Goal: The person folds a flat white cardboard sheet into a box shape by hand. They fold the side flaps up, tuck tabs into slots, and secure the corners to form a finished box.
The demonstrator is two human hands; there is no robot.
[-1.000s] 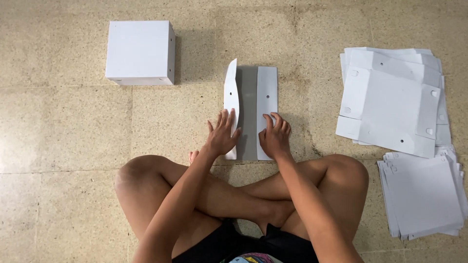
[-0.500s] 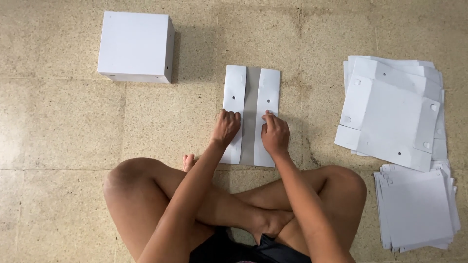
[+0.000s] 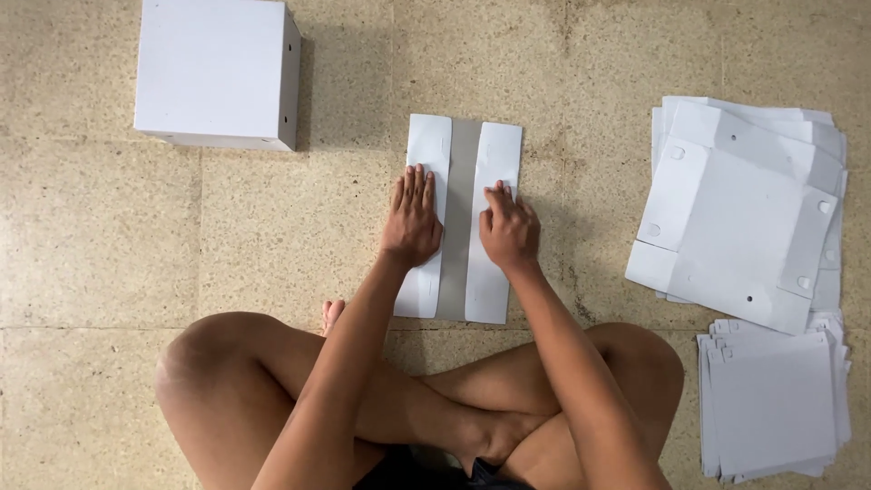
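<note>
Head view: both hands flat, pressing folded cardboard sheet (image 3: 461, 218) flaps.

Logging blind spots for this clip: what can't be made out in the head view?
- Folded card: the parts beneath the left hand and right hand are covered.
- Assembled white box: its top is cut off by the frame's upper edge.
- Stack of flat sheets: its bottom corner runs close to the lower edge; the sheet count is unreadable.
- Upper pile of flat cards: lower layers hidden by the top one.

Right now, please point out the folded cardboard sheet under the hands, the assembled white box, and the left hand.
folded cardboard sheet (image 3: 497, 150): head view, on its right flap.
assembled white box (image 3: 210, 65): head view, on its top face.
left hand (image 3: 413, 220): head view, on its back.
</note>
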